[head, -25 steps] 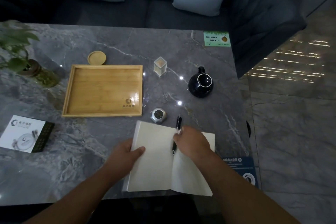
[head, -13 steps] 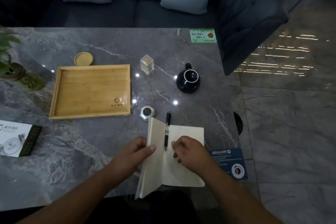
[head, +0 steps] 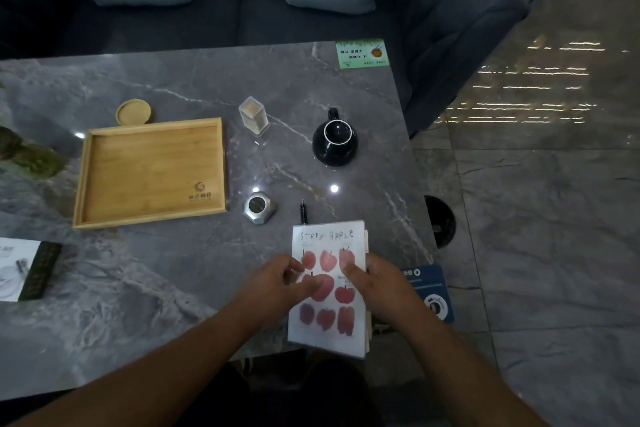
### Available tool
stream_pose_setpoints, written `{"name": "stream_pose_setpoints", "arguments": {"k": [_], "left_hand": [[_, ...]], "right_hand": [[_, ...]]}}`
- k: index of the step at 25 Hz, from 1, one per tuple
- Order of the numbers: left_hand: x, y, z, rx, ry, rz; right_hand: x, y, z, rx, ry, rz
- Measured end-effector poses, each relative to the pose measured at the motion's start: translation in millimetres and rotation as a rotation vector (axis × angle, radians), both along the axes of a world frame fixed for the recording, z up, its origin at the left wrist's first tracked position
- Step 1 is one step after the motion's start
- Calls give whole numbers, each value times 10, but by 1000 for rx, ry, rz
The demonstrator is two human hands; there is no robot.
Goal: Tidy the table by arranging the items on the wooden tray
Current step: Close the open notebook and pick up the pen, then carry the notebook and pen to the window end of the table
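Note:
A notebook with red apples on its white cover lies closed at the table's near edge. My left hand rests on its cover from the left, and my right hand grips its right side. A black pen pokes out from under the notebook's far edge. The wooden tray lies bare to the far left. Around the tray stand a round wooden coaster, a clear toothpick box, a dark teapot and a small silver tin.
A potted plant sits at the left edge and a booklet lies near left. A green card and a blue card are stuck to the grey marble table. A dark sofa with cushions stands behind.
The open notebook has been folded shut from left to right over the pen, so its apple cover now faces up. Both hands have moved onto the closed cover.

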State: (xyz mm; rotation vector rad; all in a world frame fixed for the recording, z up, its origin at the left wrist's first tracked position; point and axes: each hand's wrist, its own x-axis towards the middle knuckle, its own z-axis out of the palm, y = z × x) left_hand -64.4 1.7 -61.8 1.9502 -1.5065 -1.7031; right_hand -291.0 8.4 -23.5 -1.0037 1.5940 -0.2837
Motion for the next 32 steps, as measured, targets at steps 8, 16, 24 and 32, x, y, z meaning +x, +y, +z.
{"name": "stream_pose_setpoints", "arguments": {"k": [8,16,24,32], "left_hand": [[-148,45,-148,-14,-166,44],[-264,-129,-155,77,-91,-27],[-514,-143,31,78,19,51],[-184,-443,473,81,327,246]], "right_hand": [[-257,141,-401,4,225,79],[-220,269,-538,-38,489,67],[-312,293,-458,16,324,-19],[-278,-26,-78,9,-129,-355]]}}
